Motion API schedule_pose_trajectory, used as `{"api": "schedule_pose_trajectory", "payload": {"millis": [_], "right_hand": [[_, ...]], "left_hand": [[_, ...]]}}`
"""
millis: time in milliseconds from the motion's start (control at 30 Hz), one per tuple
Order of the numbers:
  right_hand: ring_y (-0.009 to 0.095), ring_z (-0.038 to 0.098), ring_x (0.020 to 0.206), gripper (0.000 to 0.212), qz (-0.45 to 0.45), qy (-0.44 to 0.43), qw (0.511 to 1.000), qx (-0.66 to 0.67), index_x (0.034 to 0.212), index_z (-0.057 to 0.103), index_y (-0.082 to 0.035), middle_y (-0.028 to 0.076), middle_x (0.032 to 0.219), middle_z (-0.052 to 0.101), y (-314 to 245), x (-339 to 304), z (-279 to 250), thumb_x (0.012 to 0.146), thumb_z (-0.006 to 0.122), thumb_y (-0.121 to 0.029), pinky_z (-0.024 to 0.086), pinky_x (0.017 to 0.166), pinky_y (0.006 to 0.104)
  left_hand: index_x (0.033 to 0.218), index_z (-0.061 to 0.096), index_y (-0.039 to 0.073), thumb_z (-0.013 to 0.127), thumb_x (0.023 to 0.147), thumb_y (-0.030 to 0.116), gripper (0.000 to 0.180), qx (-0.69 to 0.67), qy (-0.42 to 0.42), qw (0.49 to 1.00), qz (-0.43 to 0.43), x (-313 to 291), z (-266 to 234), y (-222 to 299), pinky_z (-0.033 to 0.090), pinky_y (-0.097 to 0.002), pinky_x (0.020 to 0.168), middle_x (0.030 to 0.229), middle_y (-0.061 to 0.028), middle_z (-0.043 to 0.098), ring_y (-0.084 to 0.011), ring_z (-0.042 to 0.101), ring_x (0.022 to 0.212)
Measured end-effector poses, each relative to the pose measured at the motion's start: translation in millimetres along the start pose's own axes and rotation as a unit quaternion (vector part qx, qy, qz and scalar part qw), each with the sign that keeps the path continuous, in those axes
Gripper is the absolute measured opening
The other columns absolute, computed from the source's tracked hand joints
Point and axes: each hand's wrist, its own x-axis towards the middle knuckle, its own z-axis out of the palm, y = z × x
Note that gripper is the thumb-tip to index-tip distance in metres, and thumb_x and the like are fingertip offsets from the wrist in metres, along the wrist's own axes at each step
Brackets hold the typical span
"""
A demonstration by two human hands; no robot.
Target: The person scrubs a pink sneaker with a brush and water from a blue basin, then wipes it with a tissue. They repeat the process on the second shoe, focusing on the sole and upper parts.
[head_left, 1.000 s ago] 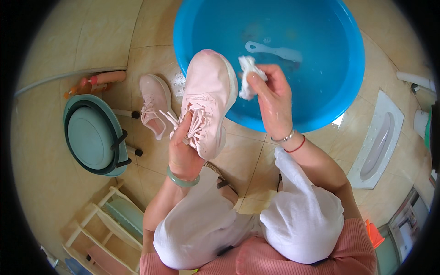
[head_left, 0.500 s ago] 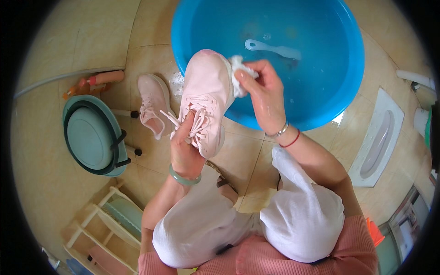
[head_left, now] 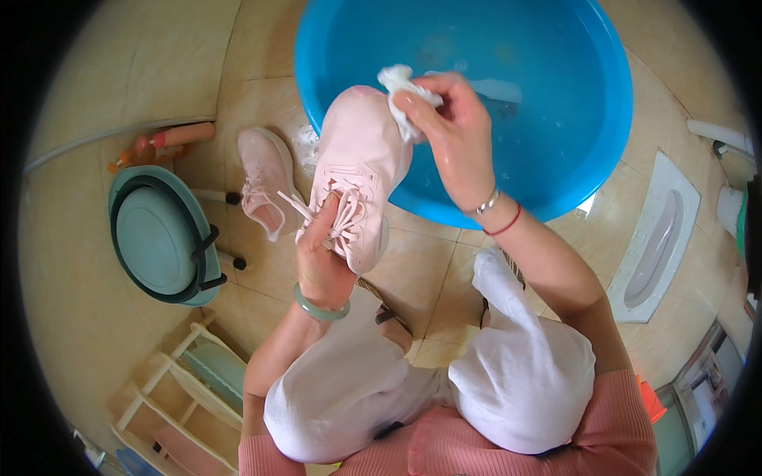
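My left hand (head_left: 324, 266) grips a pink lace-up sneaker (head_left: 361, 143) at its heel end, thumb on the laces, toe pointing away from me. My right hand (head_left: 460, 131) pinches a crumpled white cloth (head_left: 403, 91) against the right side of the sneaker's toe. Behind them stands a large blue basin (head_left: 571, 178) with water in it. A white-handled brush or scraper (head_left: 500, 90) lies in the water, partly hidden by my right hand. The matching pink sneaker (head_left: 266, 174) rests on the tiled floor to the left of the basin.
Pale green folded basins (head_left: 155, 238) lean at the left wall, near pinkish bottles (head_left: 186, 135). A cream slatted rack (head_left: 171, 381) stands at lower left. A white squat toilet (head_left: 659, 238) is set in the floor at right.
My right hand with the cloth has moved up and slightly left along the sneaker's edge toward the toe tip. My left hand and the sneaker have barely moved.
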Motion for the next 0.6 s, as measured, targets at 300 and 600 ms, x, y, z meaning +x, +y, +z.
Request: {"api": "schedule_pose_trajectory", "payload": {"millis": [300,600], "right_hand": [[0.005,0.051,0.075,0.021,-0.019,0.042,0.997,0.066,0.09,0.056,-0.003,0.0,0.083,0.058,26.3,-34.7,-8.7,0.085,0.075,-0.01,0.043,0.063,0.0204],[0.006,0.049,0.07,0.022,0.003,0.002,1.0,-0.03,0.087,0.058,-0.002,0.0,0.078,0.057,7.7,1.2,-3.5,0.083,0.076,-0.013,0.043,0.061,0.0235]], "left_hand": [[0.136,0.048,0.006,0.05,0.099,0.023,0.041,-0.004,0.002,1.0,0.003,1.8,2.2,-0.7,0.048,-0.041,0.096,0.128,-0.0062,0.06,-0.0219,0.06,0.113],[0.136,0.048,0.006,0.047,0.1,0.025,0.041,-0.015,0.002,1.0,0.002,0.8,2.0,3.5,0.048,-0.0424,0.095,0.127,-0.0065,0.06,-0.0228,0.06,0.112]]}}
